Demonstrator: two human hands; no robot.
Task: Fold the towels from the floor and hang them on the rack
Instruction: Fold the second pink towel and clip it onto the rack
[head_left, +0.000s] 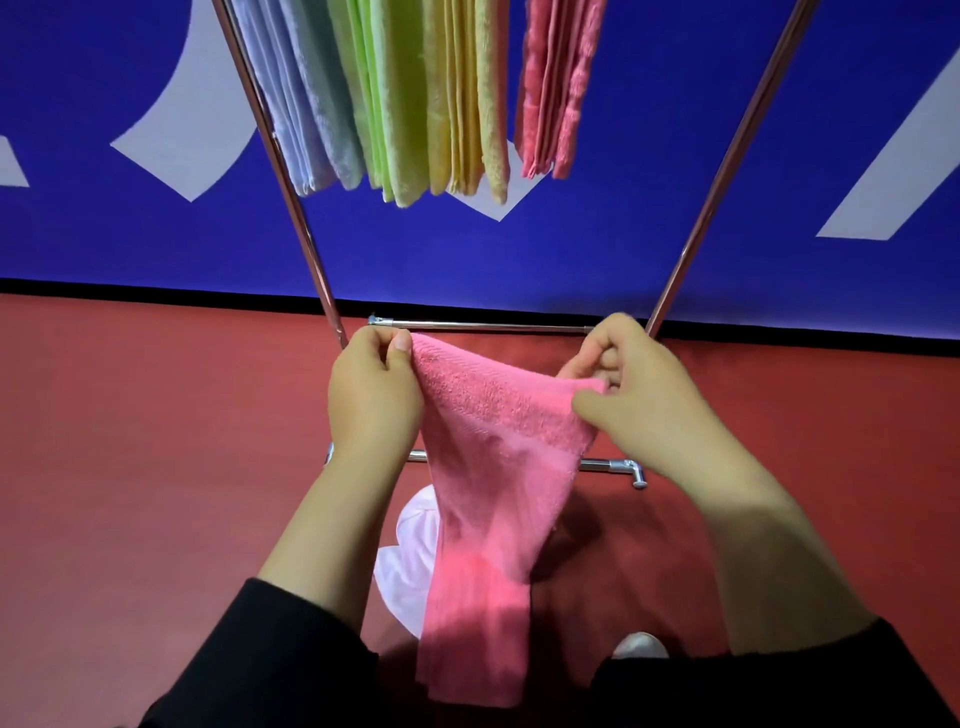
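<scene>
Left hand, right hand pinch one pink towel; four hung.

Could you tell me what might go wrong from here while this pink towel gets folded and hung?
The pink towel is pinched only at its top corners by the left hand and right hand, so one corner may slip. Its long tail hangs low and could drag on the floor or snag the rack's lower bar.
</scene>
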